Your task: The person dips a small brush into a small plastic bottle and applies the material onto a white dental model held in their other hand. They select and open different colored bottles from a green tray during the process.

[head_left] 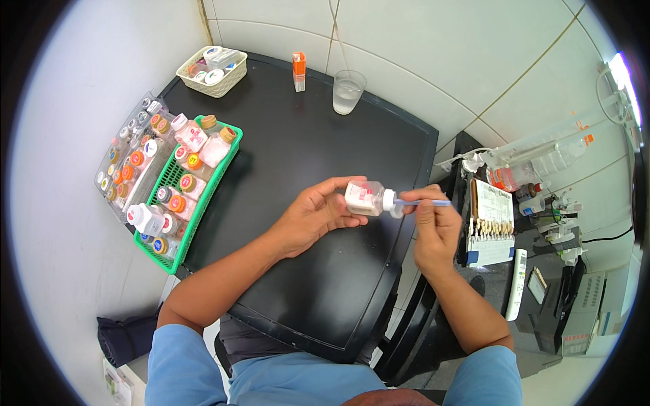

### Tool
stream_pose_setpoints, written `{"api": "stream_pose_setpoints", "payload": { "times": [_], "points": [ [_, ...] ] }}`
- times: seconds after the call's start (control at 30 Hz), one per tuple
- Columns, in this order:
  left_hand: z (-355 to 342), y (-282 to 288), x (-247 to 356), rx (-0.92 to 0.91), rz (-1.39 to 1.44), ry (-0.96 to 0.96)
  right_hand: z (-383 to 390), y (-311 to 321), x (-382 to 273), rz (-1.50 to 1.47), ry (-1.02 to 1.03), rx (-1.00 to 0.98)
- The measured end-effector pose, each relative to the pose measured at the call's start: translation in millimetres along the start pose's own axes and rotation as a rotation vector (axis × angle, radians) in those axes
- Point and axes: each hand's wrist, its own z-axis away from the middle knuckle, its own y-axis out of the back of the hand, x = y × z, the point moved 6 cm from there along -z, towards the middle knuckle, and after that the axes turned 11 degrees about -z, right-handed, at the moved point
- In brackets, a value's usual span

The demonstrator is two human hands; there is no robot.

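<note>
Over the black table my left hand (318,213) is closed around a small clear bottle (366,197) with a pink-and-white label, tipped on its side with its neck to the right. The white neck (388,201) has a flap-like white lid (397,212) hanging beside it. Between the fingers of my right hand (435,227) is a slim pale-blue stick (426,202), lying in line with the bottle. Its left end meets the bottle's mouth; whether the tip goes inside I cannot make out. Some pale contents show through the bottle wall.
At the left, a green basket (218,177) and a clear rack (112,145) hold several capped bottles. Farther back are a cream basket (233,82), an orange-and-white box (299,71) and a clear cup (348,93). On the right-hand counter lie a tooth shade guide (493,227) and a white remote (516,284).
</note>
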Motion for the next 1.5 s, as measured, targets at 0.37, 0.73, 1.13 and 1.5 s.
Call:
{"api": "stream_pose_setpoints", "payload": {
  "times": [0.37,0.73,1.13,1.5],
  "points": [
    [1.4,-2.0,-2.7,0.016,-0.11,0.092,3.4,0.9,6.9,-0.045,-0.078,0.039],
    [2.1,-3.8,0.7,0.012,-0.074,0.023,-2.2,0.4,-3.7,0.019,0.066,-0.081],
    [2.7,-6.8,1.0,0.005,0.002,0.022,2.6,0.2,4.9,0.002,-0.06,0.015],
    [3.5,-3.4,1.7,-0.008,0.048,0.056,6.6,-0.7,11.8,-0.103,-0.145,0.077]
  ]
}}
